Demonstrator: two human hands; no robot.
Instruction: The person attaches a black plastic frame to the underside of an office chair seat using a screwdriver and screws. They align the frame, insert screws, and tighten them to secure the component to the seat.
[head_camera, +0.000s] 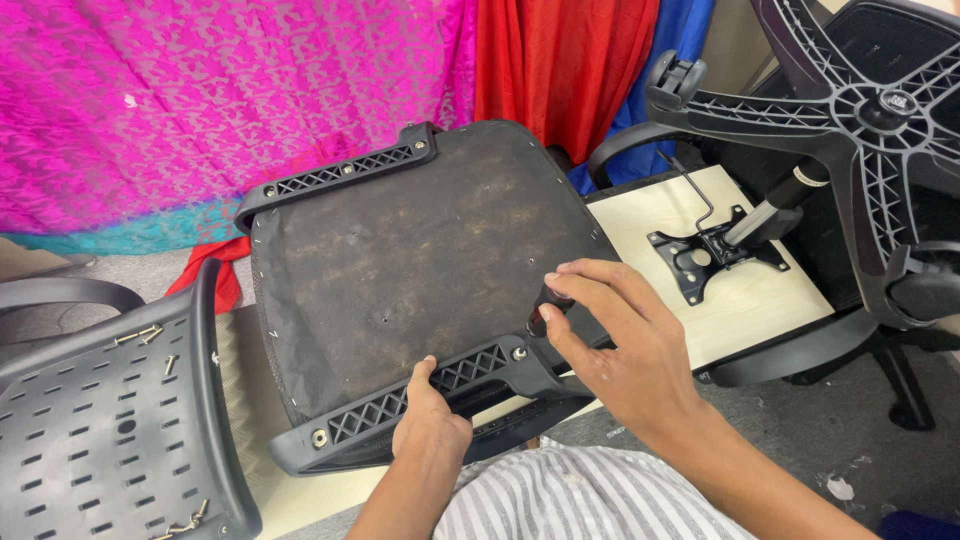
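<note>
On the pale table (745, 300), centre, an upturned office chair seat (420, 260) is laid. Its near armrest bracket (420, 395) is gripped by the left hand (430, 420); the right hand (620, 345) is pinched around a black knob (540, 318). Bracket bolts appear seated; the tilt mechanism (705, 255), far right, is unmounted.

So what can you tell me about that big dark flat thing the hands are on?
It is a chair seat turned upside down on a pale table. Its underside is dark, scuffed fabric, fixed around the rim with small staples, with a few small holes near the middle. Black plastic armrest brackets with lattice openings and bolts run along the far edge and the near edge. The left hand rests on the near bracket, and the right hand touches the seat's right edge.
</note>
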